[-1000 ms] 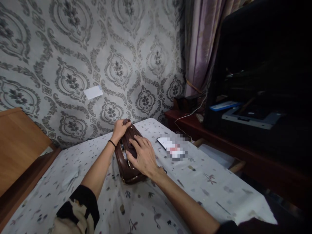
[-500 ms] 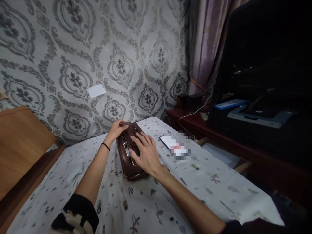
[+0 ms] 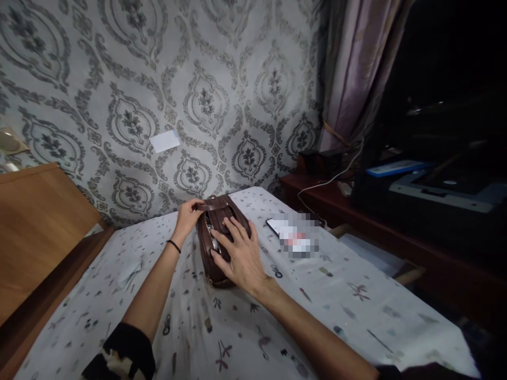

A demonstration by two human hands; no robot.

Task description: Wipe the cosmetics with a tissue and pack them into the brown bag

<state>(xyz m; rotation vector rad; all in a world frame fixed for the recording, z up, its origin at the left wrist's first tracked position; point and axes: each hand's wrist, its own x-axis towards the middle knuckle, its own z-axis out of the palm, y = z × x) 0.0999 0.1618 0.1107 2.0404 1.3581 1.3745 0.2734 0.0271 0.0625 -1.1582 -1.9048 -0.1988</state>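
Note:
A dark brown bag [image 3: 208, 252] lies on a white patterned sheet [image 3: 186, 332]. Its zipped opening gapes along the left part of the top, showing shiny items inside that I cannot make out. My left hand [image 3: 188, 219] is closed on the bag's strap [image 3: 213, 207] at the far left end. My right hand [image 3: 241, 256] rests on top of the bag with its fingers spread, the fingertips near the opening.
A phone [image 3: 295, 236], partly blurred out, lies right of the bag. Beyond the sheet's right edge are an open drawer [image 3: 370, 253], a white cable [image 3: 317, 186] and a dark red desk [image 3: 291, 183]. A wooden board [image 3: 43, 227] stands at left.
The view has shifted slightly, moving the scene to the right. My left hand now pinches the strap, which stands raised off the bag. My right hand stays spread on the bag.

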